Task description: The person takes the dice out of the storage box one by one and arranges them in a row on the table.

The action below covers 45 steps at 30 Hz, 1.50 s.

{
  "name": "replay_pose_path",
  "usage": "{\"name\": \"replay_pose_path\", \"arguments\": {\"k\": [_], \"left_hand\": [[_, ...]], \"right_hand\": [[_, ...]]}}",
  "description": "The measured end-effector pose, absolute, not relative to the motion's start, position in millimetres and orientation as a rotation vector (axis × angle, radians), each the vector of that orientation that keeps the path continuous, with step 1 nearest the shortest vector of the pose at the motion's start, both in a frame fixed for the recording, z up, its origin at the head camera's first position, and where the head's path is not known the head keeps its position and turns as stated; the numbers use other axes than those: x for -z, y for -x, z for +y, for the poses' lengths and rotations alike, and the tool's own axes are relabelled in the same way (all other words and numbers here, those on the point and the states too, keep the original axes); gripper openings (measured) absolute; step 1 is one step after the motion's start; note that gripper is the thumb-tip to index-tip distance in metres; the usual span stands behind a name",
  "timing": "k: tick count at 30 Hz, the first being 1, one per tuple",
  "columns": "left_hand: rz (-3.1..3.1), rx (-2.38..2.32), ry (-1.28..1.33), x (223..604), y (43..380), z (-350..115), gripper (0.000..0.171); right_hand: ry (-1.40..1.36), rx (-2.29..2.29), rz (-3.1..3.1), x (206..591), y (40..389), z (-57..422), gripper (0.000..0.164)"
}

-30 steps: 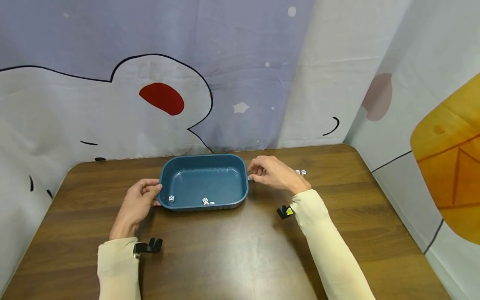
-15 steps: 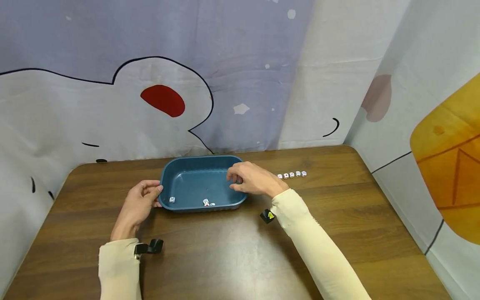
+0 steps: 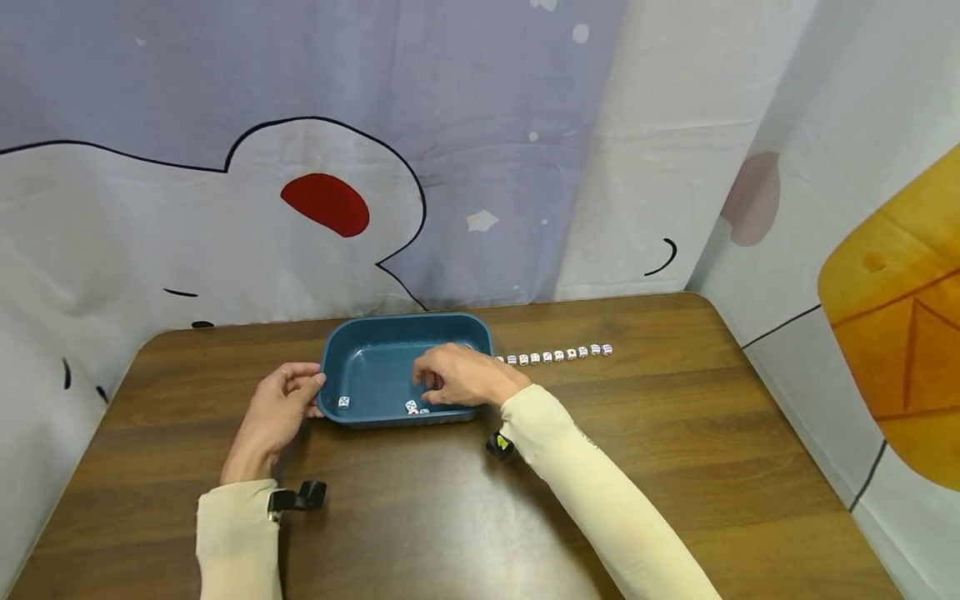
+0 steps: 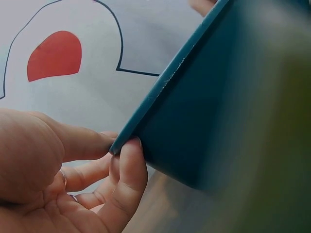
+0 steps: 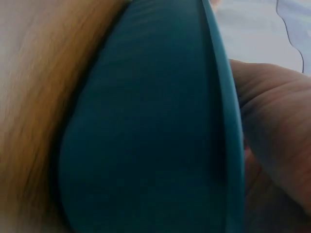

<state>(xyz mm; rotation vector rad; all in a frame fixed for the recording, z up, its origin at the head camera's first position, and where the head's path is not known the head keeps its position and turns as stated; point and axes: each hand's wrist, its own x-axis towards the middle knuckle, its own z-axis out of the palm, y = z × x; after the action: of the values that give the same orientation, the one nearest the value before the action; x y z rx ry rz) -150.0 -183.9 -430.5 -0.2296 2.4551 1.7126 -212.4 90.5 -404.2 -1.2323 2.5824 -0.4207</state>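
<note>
A blue rectangular tray (image 3: 390, 422) sits on the table. My left hand (image 3: 277, 408) pinches its left rim between thumb and fingers, as the left wrist view shows close up (image 4: 97, 170). Inside lie a white die (image 3: 343, 402) at the left and a small cluster of dice (image 3: 411, 406) by the near wall. Over the right half of the tray is my right hand (image 3: 465, 375), thumb and fingers parted and loosely bent, just right of the cluster. In the right wrist view the tray wall (image 5: 146, 121) hides most of that hand's fingers.
A row of several white dice (image 3: 558, 356) runs along the wooden table (image 3: 637, 467) from the tray's right end toward the right. A printed cloth (image 3: 480, 150) hangs behind the table's far edge.
My right hand has moved left from the near end of the dice row, beside the tray, to over the tray's inside, uncovering the row. The left hand stays on the rim.
</note>
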Motion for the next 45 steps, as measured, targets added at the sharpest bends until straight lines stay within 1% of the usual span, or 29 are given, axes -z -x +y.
{"name": "replay_pose_path", "arguments": {"k": [10,14,23,30,38,45], "left_hand": [[2.462,-1.713,0.225,430.7,148.5,-184.3,0.042],[2.465,-1.708,0.223,431.5,149.5,-184.8,0.043],[2.47,-1.7,0.225,432.3,150.4,-185.3,0.043],[2.48,-1.686,0.226,432.4,149.3,-185.5,0.042],[2.47,-1.69,0.224,430.6,148.3,-184.8,0.043],[2.476,-1.686,0.223,431.1,148.6,-184.8,0.041]], "right_hand": [[1.16,0.393,2.528,413.6,211.7,67.5,0.023],[1.159,0.405,2.508,417.4,212.2,65.7,0.021],[1.148,0.431,2.482,419.9,213.8,66.1,0.008],[1.168,0.434,2.498,421.7,214.5,66.3,0.009],[1.162,0.384,2.519,421.0,213.3,65.0,0.004],[1.132,0.328,2.544,420.5,213.1,63.0,0.008]]}}
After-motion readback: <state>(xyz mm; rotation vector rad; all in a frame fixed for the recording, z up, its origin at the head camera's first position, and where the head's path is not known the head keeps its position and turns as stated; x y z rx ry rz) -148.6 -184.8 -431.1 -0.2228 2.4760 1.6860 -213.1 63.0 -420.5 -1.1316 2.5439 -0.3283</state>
